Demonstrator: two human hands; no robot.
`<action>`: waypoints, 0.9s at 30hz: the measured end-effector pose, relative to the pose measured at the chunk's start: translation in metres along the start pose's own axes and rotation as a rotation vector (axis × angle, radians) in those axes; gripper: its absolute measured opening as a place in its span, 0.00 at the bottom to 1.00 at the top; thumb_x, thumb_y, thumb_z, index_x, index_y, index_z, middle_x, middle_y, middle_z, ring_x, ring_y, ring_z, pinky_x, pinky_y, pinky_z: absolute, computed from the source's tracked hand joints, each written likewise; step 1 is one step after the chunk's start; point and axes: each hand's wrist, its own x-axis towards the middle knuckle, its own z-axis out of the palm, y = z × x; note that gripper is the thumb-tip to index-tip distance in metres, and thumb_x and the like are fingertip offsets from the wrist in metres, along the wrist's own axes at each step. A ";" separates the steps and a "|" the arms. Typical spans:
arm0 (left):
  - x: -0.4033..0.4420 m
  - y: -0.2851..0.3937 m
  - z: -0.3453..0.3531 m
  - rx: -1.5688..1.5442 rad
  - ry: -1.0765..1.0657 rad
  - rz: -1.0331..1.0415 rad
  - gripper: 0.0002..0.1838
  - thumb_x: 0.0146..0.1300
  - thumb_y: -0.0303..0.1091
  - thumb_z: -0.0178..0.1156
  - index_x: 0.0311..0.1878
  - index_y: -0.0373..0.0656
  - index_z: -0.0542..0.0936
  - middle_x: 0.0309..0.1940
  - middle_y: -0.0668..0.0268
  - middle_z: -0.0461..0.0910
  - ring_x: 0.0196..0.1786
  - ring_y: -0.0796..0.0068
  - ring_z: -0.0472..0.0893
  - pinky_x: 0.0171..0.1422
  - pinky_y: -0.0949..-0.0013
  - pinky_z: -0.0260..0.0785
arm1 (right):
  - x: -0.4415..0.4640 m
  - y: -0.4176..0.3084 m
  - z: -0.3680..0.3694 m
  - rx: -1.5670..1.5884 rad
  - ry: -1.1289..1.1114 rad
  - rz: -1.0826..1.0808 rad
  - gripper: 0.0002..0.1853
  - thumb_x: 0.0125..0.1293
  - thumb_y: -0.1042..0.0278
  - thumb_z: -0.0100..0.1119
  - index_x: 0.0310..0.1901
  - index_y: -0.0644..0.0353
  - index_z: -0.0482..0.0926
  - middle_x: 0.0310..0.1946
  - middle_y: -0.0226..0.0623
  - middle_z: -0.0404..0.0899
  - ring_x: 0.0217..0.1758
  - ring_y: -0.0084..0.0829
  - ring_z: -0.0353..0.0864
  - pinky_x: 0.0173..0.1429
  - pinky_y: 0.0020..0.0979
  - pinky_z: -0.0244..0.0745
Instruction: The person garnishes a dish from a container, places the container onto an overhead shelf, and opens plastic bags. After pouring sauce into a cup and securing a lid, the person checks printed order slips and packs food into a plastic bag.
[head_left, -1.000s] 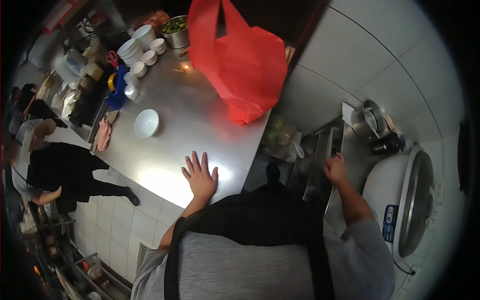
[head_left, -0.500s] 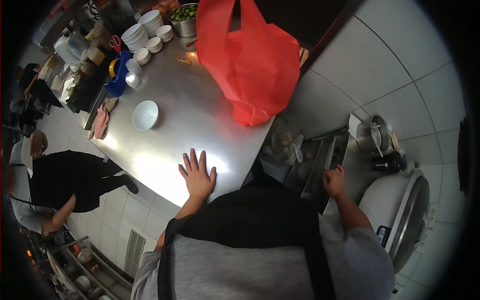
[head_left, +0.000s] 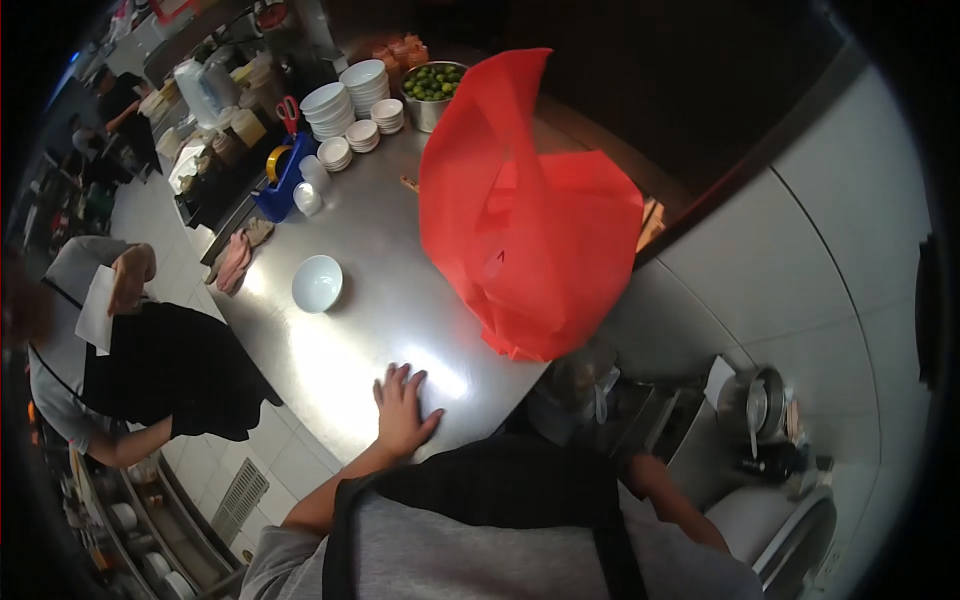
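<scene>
My left hand (head_left: 403, 412) lies on the steel table (head_left: 375, 335) near its front edge, palm down, fingers apart and holding nothing. A white bowl (head_left: 317, 284) stands on the table beyond it to the left. To its right and further back is a large red cloth bag (head_left: 540, 240) with its handles up. My right hand (head_left: 645, 470) is low at my right side, beside the dark metal unit (head_left: 668, 425) below table height. It is dim and partly covered by my apron, so its fingers cannot be made out.
Stacked white dishes (head_left: 328, 110), a pot of green limes (head_left: 430, 95) and a blue tape dispenser (head_left: 287, 178) line the back. A pink cloth (head_left: 235, 262) lies at the left edge. Another person in a black apron (head_left: 165, 370) stands left, holding paper. A metal pot (head_left: 752, 402) stands right.
The view has tilted upward, so the table and bag sit lower. My left hand's fingers have drawn in slightly on the table. My right hand has come closer to my body.
</scene>
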 end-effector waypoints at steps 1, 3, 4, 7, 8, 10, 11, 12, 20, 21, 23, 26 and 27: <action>0.013 0.009 0.001 -0.098 0.000 0.062 0.42 0.46 0.47 0.66 0.63 0.42 0.61 0.62 0.47 0.58 0.68 0.42 0.52 0.65 0.35 0.42 | 0.015 -0.001 -0.013 0.138 -0.055 -0.042 0.16 0.54 0.64 0.59 0.45 0.58 0.78 0.37 0.40 0.80 0.43 0.36 0.80 0.52 0.38 0.71; 0.041 0.034 0.007 -0.217 -0.029 0.167 0.45 0.45 0.48 0.67 0.64 0.40 0.59 0.61 0.47 0.58 0.67 0.42 0.54 0.67 0.45 0.48 | 0.042 -0.017 -0.084 0.745 0.352 -0.076 0.14 0.59 0.69 0.58 0.47 0.60 0.77 0.36 0.38 0.80 0.39 0.31 0.80 0.43 0.30 0.75; 0.055 0.048 0.011 -0.285 -0.040 0.214 0.47 0.44 0.48 0.68 0.65 0.39 0.58 0.61 0.46 0.58 0.67 0.42 0.55 0.68 0.48 0.49 | 0.057 -0.030 -0.126 1.020 0.385 -0.078 0.13 0.63 0.70 0.56 0.48 0.61 0.76 0.38 0.34 0.80 0.39 0.26 0.79 0.44 0.29 0.74; 0.087 0.075 0.039 -0.468 0.063 0.126 0.46 0.44 0.47 0.70 0.64 0.40 0.60 0.62 0.48 0.59 0.66 0.42 0.56 0.67 0.52 0.52 | 0.114 -0.048 -0.203 1.924 0.275 -0.203 0.25 0.66 0.51 0.52 0.58 0.58 0.67 0.51 0.38 0.73 0.47 0.35 0.76 0.52 0.35 0.72; 0.097 0.080 0.044 -0.515 0.029 0.127 0.44 0.44 0.47 0.70 0.63 0.41 0.62 0.62 0.49 0.60 0.66 0.43 0.56 0.68 0.53 0.52 | 0.130 -0.053 -0.220 2.051 0.251 -0.217 0.26 0.66 0.49 0.50 0.59 0.58 0.65 0.53 0.39 0.72 0.49 0.36 0.75 0.54 0.36 0.71; 0.118 0.087 0.052 -0.610 -0.040 0.134 0.42 0.44 0.47 0.70 0.62 0.42 0.65 0.62 0.50 0.61 0.66 0.45 0.58 0.68 0.54 0.53 | 0.162 -0.061 -0.240 2.308 0.196 -0.237 0.30 0.66 0.45 0.48 0.61 0.58 0.63 0.56 0.39 0.69 0.53 0.36 0.73 0.58 0.40 0.68; 0.125 0.091 0.060 -0.809 -0.022 0.047 0.35 0.49 0.48 0.66 0.59 0.43 0.69 0.61 0.51 0.64 0.64 0.49 0.61 0.67 0.54 0.54 | 0.170 -0.065 -0.246 2.289 0.168 -0.250 0.30 0.66 0.44 0.47 0.61 0.57 0.63 0.56 0.39 0.69 0.55 0.36 0.73 0.59 0.41 0.67; 0.130 0.090 0.064 -0.934 -0.028 -0.017 0.35 0.49 0.48 0.66 0.59 0.43 0.69 0.61 0.51 0.64 0.64 0.49 0.62 0.67 0.54 0.54 | 0.177 -0.071 -0.251 2.270 0.139 -0.265 0.31 0.65 0.43 0.46 0.61 0.57 0.63 0.57 0.38 0.69 0.56 0.37 0.72 0.60 0.43 0.67; 0.158 0.029 0.050 -0.915 -0.037 -0.185 0.33 0.51 0.49 0.63 0.58 0.42 0.69 0.60 0.51 0.65 0.63 0.50 0.63 0.66 0.55 0.54 | 0.224 -0.133 -0.292 2.183 -0.218 -0.484 0.37 0.62 0.35 0.46 0.64 0.53 0.59 0.62 0.34 0.64 0.59 0.35 0.69 0.61 0.43 0.66; 0.159 0.017 0.046 -0.868 -0.025 -0.200 0.33 0.51 0.49 0.63 0.58 0.42 0.69 0.60 0.51 0.65 0.63 0.50 0.63 0.66 0.55 0.54 | 0.241 -0.142 -0.291 2.190 -0.228 -0.524 0.38 0.61 0.34 0.45 0.64 0.53 0.58 0.63 0.33 0.62 0.60 0.35 0.69 0.61 0.43 0.66; 0.164 -0.011 0.035 -0.771 0.001 -0.224 0.33 0.52 0.49 0.63 0.58 0.41 0.69 0.60 0.51 0.65 0.63 0.51 0.63 0.66 0.55 0.55 | 0.261 -0.165 -0.304 2.150 -0.244 -0.532 0.38 0.62 0.33 0.44 0.65 0.53 0.56 0.64 0.32 0.59 0.61 0.35 0.66 0.61 0.41 0.65; 0.174 -0.046 0.021 -0.633 0.036 -0.271 0.32 0.52 0.49 0.62 0.58 0.41 0.69 0.60 0.52 0.66 0.62 0.51 0.64 0.66 0.55 0.55 | 0.285 -0.188 -0.334 2.007 -0.057 -0.441 0.35 0.65 0.38 0.43 0.65 0.54 0.55 0.64 0.32 0.57 0.63 0.35 0.61 0.62 0.39 0.62; 0.180 -0.052 0.017 -0.583 0.053 -0.295 0.32 0.53 0.49 0.62 0.58 0.41 0.69 0.60 0.52 0.66 0.62 0.51 0.64 0.66 0.55 0.55 | 0.295 -0.192 -0.339 1.952 0.124 -0.411 0.33 0.66 0.41 0.43 0.64 0.55 0.55 0.64 0.33 0.57 0.64 0.35 0.60 0.63 0.38 0.61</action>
